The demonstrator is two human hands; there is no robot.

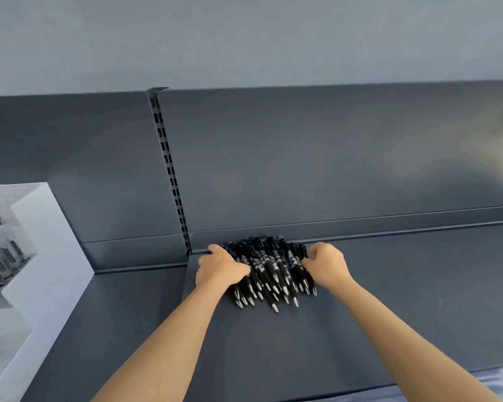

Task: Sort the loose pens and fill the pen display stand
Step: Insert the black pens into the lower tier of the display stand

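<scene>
A person's two bare hands bracketed a heap of loose pens (270,268) at the back of a dark grey metal shelf (389,300), the pile pushed up against the lip below the matte back panel (302,155). The left hand (221,269) lay at the heap's 9 o'clock with its fingers curled over the outermost barrels; the right hand (327,265) sat at 3 o'clock, fingers curled in against that flank and thumb lifted. Both were closed on the bundle from the sides, neither nearer than the other. The pens ran roughly parallel, their long axes from 12 to 6 o'clock: silvery cone tips towards the person, black clicker ends towards the panel. The barrels looked like glossy black plastic with pale printed bands and were stacked more than one layer deep, so some would probably slip from a squeeze. The display stand (9,242), a clear blocky case of what appeared to be acrylic with a few dark pens upright inside, stood well apart at 9 o'clock, past the slotted upright (169,169). Any gathered handful would have to travel that way
</scene>
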